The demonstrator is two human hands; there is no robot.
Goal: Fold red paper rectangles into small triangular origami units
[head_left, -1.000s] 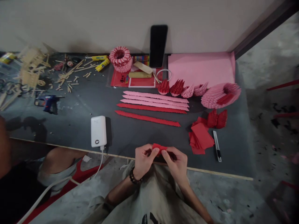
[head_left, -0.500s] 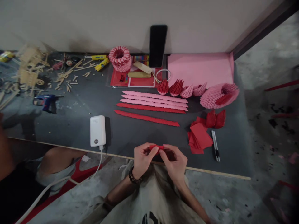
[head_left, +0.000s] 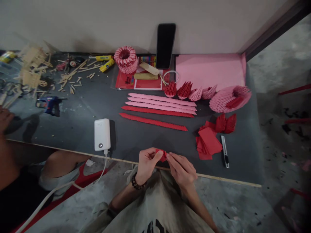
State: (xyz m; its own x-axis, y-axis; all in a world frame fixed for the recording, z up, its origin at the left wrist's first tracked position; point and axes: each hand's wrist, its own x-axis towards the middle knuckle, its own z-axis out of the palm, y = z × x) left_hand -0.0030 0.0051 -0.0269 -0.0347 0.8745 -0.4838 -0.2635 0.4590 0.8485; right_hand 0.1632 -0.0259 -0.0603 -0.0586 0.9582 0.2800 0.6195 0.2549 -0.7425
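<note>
Between my two hands, over the table's front edge, is a small folded piece of red paper (head_left: 160, 155). My left hand (head_left: 147, 164) pinches its left side, thumb on top. At its right side the fingertips of my right hand (head_left: 182, 169) are closed on the paper. To the right lies a loose pile of red paper rectangles (head_left: 209, 142), with a utility knife (head_left: 224, 152) beside it. Beyond my hands, long red folded-paper strips (head_left: 153, 122) and pink folded-paper strips (head_left: 161, 101) lie side by side.
At the back stand a phone (head_left: 165, 45), a pink-and-red paper ring vase (head_left: 125, 60) and a pink folded-paper piece (head_left: 229, 98). A white power bank (head_left: 102, 134) trails a cable over the edge. Left are a glue gun (head_left: 50, 105), wooden sticks and another person's hand (head_left: 5, 118).
The red paper has gone from a narrow flat strip to a bent, more folded shape. My right hand has turned, its fingers now reaching across to the paper's right end.
</note>
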